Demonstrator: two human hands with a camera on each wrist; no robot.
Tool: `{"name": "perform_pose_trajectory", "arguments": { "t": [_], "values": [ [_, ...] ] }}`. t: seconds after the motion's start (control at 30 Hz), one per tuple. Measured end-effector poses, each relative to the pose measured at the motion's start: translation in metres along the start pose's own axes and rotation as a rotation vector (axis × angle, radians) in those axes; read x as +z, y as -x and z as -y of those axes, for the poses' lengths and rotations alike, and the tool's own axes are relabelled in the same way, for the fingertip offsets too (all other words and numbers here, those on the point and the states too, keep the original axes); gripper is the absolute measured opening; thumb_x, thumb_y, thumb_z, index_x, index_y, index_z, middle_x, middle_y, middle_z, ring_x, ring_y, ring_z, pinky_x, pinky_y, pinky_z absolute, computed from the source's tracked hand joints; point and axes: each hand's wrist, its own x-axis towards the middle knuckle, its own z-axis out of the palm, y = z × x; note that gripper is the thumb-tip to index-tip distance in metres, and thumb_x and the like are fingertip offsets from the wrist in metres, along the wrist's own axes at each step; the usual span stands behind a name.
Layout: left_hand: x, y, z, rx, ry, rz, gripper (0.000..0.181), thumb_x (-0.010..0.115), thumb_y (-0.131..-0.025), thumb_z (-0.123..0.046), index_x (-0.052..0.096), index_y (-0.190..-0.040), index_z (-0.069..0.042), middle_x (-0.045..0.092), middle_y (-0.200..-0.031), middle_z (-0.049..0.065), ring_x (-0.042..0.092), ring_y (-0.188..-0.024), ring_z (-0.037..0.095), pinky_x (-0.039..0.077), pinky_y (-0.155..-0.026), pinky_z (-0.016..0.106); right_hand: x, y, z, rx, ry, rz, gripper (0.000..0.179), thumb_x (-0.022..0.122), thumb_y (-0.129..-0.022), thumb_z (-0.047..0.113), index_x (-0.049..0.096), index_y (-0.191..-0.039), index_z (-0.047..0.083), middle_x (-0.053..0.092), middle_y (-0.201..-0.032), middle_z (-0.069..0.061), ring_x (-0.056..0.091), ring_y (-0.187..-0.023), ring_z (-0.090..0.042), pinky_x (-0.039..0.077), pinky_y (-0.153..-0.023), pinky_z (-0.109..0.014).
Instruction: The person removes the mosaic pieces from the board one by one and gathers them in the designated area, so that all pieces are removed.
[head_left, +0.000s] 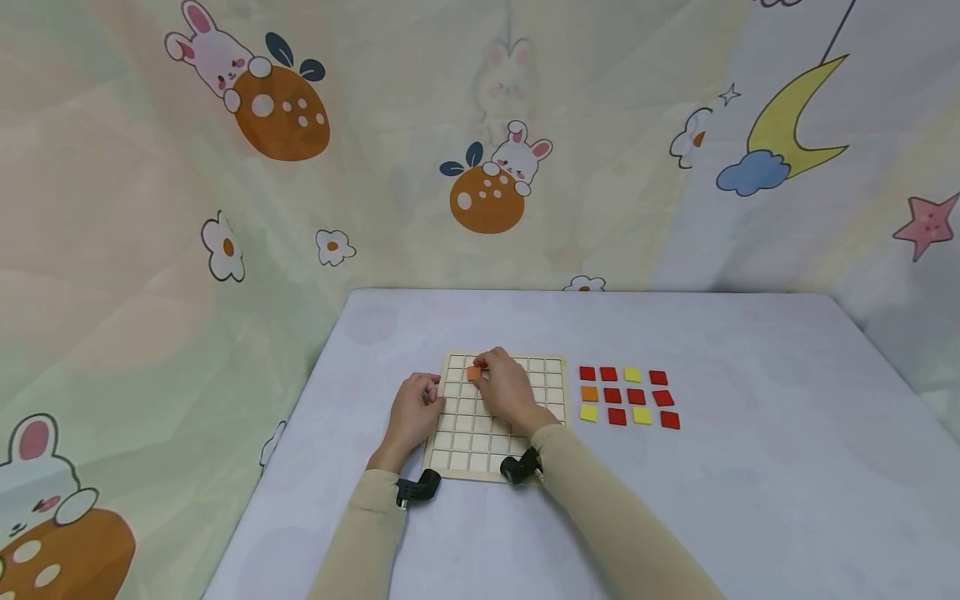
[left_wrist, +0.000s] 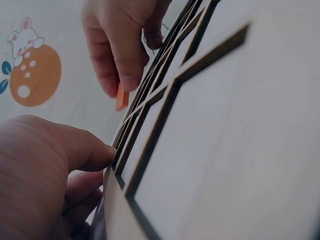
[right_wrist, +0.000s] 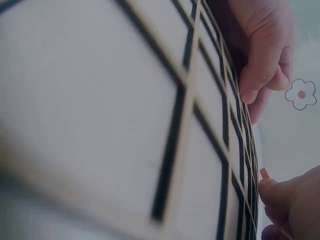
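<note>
A pale wooden grid board lies on the table, divided into many square cells by raised strips. My left hand grips its left edge; the left wrist view has the thumb on the rim and the other fingers curled lower at the side. Over the far left part of the grid, my right hand pinches a small orange square tile between thumb and fingertips. That tile is tilted on edge close over the strips in the left wrist view.
Right of the board, several red tiles, a few yellow tiles and one orange tile lie in loose rows on the white table. A patterned cloth backdrop hangs behind the table and along its left side.
</note>
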Motion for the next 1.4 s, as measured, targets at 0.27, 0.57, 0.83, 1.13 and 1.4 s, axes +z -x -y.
{"name": "perform_pose_trajectory", "arguments": {
  "t": [0.27,0.57,0.83,1.13,1.4],
  "values": [
    [0.001,0.000,0.000,-0.002,-0.011,-0.001,0.029,0.069,-0.084,-0.004,0.044,-0.070,-0.012,0.062,-0.118,0.007,0.053,-0.115,0.027,0.037,-0.078,0.033,-0.012,0.012,-0.011,0.014,-0.051,-0.031,0.032,0.068,-0.091,0.014,0.064,-0.122,0.009,0.060,-0.115,-0.004,0.061,-0.105,-0.021,0.051,-0.091,-0.036],
    [0.001,0.001,0.002,0.001,0.005,-0.003,0.030,0.069,-0.084,-0.004,0.044,-0.070,-0.011,0.062,-0.119,0.007,0.053,-0.117,0.028,0.038,-0.080,0.034,-0.019,0.025,-0.017,0.002,-0.088,-0.047,0.029,0.067,-0.091,0.013,0.065,-0.120,0.008,0.060,-0.114,-0.005,0.061,-0.103,-0.021,0.052,-0.089,-0.037],
    [0.002,0.001,0.000,0.000,-0.008,-0.006,0.030,0.069,-0.084,-0.004,0.044,-0.070,-0.011,0.062,-0.119,0.007,0.053,-0.116,0.027,0.038,-0.079,0.034,-0.023,0.035,-0.026,0.021,-0.101,-0.074,0.029,0.067,-0.090,0.011,0.066,-0.118,0.008,0.060,-0.114,-0.004,0.060,-0.105,-0.022,0.051,-0.092,-0.038],
    [0.002,0.001,0.000,-0.012,-0.009,-0.011,0.029,0.068,-0.085,-0.003,0.044,-0.070,-0.011,0.062,-0.119,0.007,0.053,-0.117,0.027,0.037,-0.080,0.034,-0.029,0.047,-0.032,0.043,-0.134,-0.089,0.029,0.070,-0.090,0.018,0.067,-0.117,0.009,0.061,-0.109,-0.003,0.060,-0.101,-0.021,0.050,-0.091,-0.039],
    [0.002,0.001,-0.001,-0.003,-0.007,-0.012,0.029,0.068,-0.085,-0.004,0.044,-0.070,-0.011,0.062,-0.118,0.007,0.053,-0.115,0.027,0.037,-0.077,0.034,-0.035,0.057,-0.032,0.092,-0.164,-0.096,0.028,0.070,-0.090,0.020,0.067,-0.117,0.012,0.060,-0.108,0.000,0.058,-0.097,-0.018,0.051,-0.088,-0.037]
  ]
}}
